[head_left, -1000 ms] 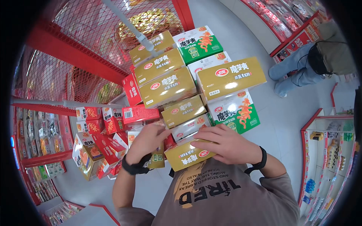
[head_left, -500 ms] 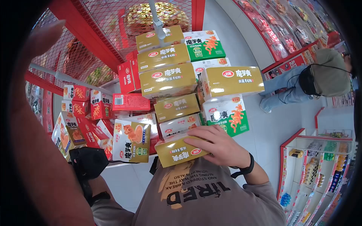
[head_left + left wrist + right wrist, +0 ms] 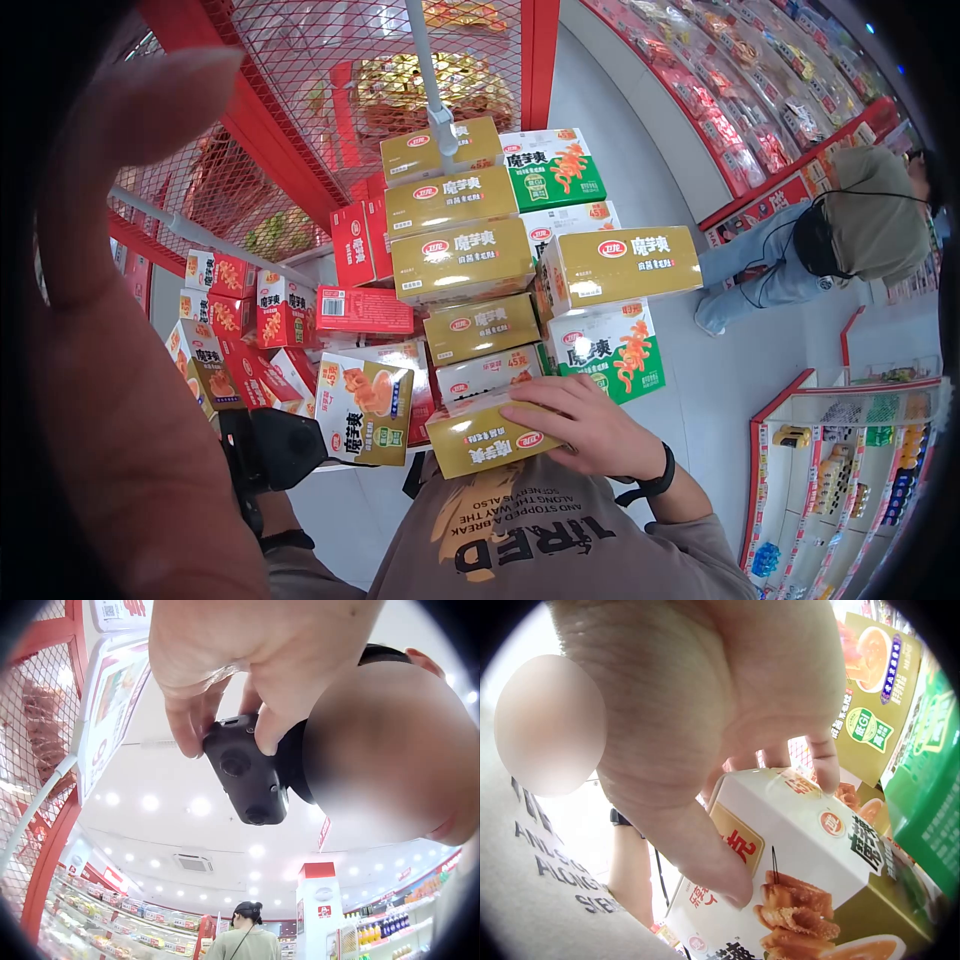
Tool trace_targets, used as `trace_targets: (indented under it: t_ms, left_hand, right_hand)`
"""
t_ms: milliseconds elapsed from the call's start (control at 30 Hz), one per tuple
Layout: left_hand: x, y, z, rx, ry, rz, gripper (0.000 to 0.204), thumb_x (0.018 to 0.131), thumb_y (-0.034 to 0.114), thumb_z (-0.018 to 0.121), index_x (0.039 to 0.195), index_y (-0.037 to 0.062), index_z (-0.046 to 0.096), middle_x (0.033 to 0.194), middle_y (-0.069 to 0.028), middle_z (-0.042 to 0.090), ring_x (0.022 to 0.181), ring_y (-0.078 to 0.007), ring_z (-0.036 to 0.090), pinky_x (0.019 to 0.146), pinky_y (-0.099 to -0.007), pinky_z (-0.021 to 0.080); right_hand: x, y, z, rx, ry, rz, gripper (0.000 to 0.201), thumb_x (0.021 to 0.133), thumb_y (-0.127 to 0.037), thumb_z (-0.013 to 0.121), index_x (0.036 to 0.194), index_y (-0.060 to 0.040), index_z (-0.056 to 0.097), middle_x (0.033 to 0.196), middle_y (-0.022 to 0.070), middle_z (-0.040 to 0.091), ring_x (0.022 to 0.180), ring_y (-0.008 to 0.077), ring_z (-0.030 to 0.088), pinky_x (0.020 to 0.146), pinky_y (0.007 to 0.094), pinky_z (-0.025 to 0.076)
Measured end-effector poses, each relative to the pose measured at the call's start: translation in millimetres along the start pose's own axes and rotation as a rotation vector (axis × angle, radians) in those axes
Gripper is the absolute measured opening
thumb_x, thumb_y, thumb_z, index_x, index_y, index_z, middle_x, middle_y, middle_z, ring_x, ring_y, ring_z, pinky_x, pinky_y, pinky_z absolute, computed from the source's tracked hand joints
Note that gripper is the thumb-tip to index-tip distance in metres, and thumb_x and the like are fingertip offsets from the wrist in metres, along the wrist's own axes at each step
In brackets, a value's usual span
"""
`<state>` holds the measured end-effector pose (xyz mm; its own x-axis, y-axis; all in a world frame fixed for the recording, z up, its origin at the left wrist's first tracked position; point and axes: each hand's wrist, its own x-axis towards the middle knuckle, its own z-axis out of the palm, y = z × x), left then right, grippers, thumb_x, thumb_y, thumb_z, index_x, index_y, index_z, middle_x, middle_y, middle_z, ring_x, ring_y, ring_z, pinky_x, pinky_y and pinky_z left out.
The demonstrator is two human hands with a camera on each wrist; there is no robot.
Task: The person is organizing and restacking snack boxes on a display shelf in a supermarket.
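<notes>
In the left wrist view my left hand (image 3: 262, 652) pinches a small black camera (image 3: 244, 769) between thumb and fingers, beside the blurred head. The same hand (image 3: 130, 300) looms large and close at the left of the head view. My right hand (image 3: 600, 425) grips a gold box (image 3: 490, 435) by its end, close against the shirt. In the right wrist view the thumb (image 3: 720, 870) lies on the white face of the box (image 3: 802, 855), with the fingers over its far edge. Stacked gold boxes (image 3: 465, 265) stand just beyond.
Red boxes (image 3: 365, 310) and a white-and-gold box (image 3: 365, 410) lie left of the stack, green-and-white boxes (image 3: 610, 350) to its right. A red mesh frame (image 3: 540, 70) with a grey pole rises behind. Another person (image 3: 860, 220) stands at the right, near shelves (image 3: 840, 480).
My left hand has left the boxes and come up close to the head, onto the black camera. My right hand keeps its grip on the gold box. The head view has shifted.
</notes>
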<state>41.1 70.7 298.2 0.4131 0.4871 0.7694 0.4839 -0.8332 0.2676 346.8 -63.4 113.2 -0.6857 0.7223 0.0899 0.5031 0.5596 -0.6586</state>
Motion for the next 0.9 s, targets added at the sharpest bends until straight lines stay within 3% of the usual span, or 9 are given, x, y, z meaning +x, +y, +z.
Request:
trace_targets:
  t_ms: [900]
  left_hand:
    - [19.5,-18.9,-10.0,0.014,0.054,0.023,0.050,0.090,0.022,0.059,0.129,-0.0086,0.050,0.114,-0.0169,0.061,0.098,-0.0238,0.062,0.081,-0.0329,0.048]
  right_hand:
    - [1.3,1.3,-0.7,0.023,0.012,0.006,0.074,0.064,0.001,0.073,0.134,-0.0137,0.054,0.135,0.0065,0.053,0.121,0.0255,0.051,0.092,0.0388,0.040]
